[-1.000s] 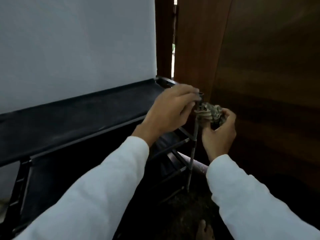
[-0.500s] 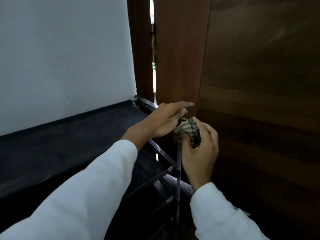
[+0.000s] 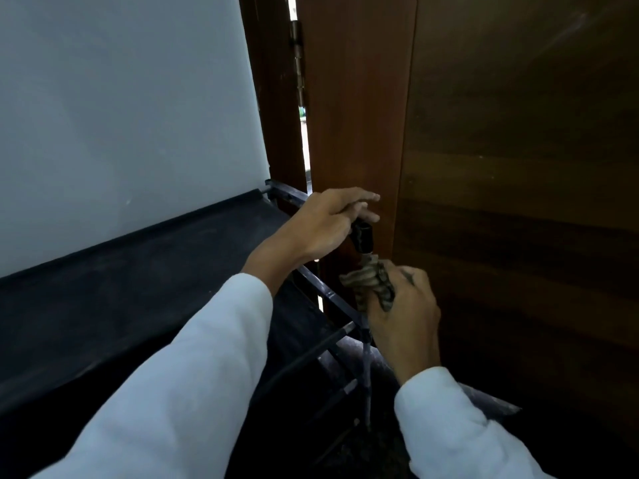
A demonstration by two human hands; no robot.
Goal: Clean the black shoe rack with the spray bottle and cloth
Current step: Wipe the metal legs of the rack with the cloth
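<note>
Head view: right hand (image 3: 404, 316) clutches a limp striped cloth (image 3: 371, 281) round a thin, likely wobbly post of the black metal shoe rack (image 3: 155, 264); above that grip, left hand (image 3: 325, 223) steadies it, fingers straight.

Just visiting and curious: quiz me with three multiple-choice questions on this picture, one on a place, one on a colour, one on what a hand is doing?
1. Where is the striped cloth? A) on the top shelf B) hanging on the door C) in the right hand, at the corner post
2. What colour are the sleeves? A) white B) red C) black
3. How do the left hand's fingers lie? A) clenched B) stretched over the black corner cap C) round a spray bottle
Answers: C, the right hand grips the cloth under the cap; A, both sleeves are white; B, the fingers lie straight.
</note>
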